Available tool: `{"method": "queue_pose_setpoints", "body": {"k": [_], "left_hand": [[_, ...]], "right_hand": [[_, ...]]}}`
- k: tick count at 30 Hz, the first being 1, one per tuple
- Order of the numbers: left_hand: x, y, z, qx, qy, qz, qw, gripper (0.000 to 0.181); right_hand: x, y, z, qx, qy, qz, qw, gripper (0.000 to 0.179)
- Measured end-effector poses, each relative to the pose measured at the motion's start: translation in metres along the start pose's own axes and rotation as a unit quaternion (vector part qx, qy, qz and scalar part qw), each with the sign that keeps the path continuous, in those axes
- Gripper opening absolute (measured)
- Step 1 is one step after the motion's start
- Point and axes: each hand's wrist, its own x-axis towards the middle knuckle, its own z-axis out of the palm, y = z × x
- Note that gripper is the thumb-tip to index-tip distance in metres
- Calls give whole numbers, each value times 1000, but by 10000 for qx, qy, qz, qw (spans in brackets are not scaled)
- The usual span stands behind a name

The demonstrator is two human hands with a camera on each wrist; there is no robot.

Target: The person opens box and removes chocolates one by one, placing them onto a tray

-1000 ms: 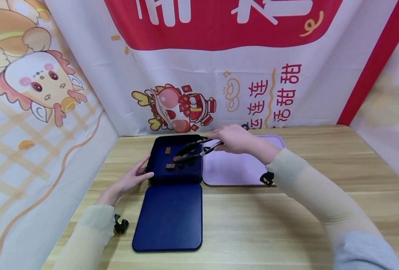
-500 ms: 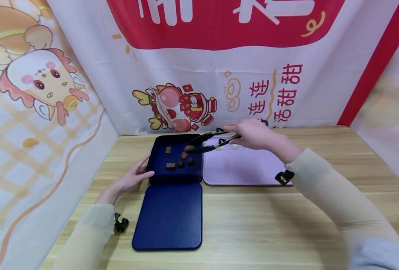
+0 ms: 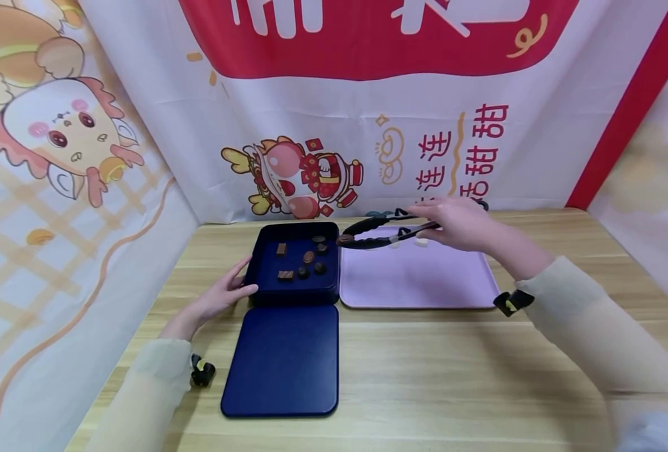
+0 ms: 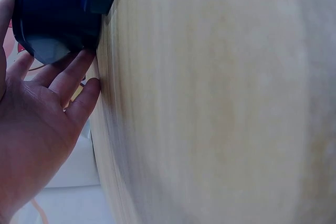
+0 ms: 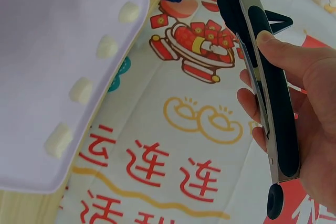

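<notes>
My right hand (image 3: 458, 223) grips black-and-silver kitchen tongs (image 3: 370, 242) by their handles. Between the tong tips is a brown chocolate (image 3: 345, 240), above the border of the dark blue box (image 3: 336, 292) and the lilac tray (image 3: 413, 285). In the right wrist view, thumb and fingers close round the tongs (image 5: 275, 103) from both sides. My left hand (image 3: 228, 295) rests against the box's left wall, and the left wrist view shows its fingers (image 4: 71, 80) extended along that wall. Several chocolates lie in the box, among them an oval one (image 3: 309, 257) and a striped rectangular one (image 3: 285, 275).
A flat blue lid (image 3: 282, 364) lies on the wooden table (image 3: 436, 376), in front of the box. Several white pieces (image 5: 81, 91) stand in a row along the tray's far edge. A printed cloth (image 3: 187, 107) hangs behind the table.
My right hand has drawn the tongs up and to the right, lifting one chocolate from the box toward the tray. The left hand has stayed at the box wall.
</notes>
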Motion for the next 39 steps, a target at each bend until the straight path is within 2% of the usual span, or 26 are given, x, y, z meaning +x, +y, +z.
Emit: {"method": "queue_pose_setpoints", "body": {"k": [9, 22, 31, 39], "left_hand": [[2, -3, 0, 57, 3, -6, 10000, 80], [3, -6, 0, 124, 20, -32, 9999, 79], [4, -5, -1, 147, 64, -32, 9999, 82], [3, -6, 0, 96, 28, 15, 9999, 81]], "right_hand": [[-16, 12, 6, 8, 57, -68, 10000, 50], [-36, 25, 14, -148, 228, 88, 9996, 54], [-40, 29, 20, -68, -128, 367, 9992, 55], [-41, 33, 37, -68, 8, 227, 9997, 51]]}}
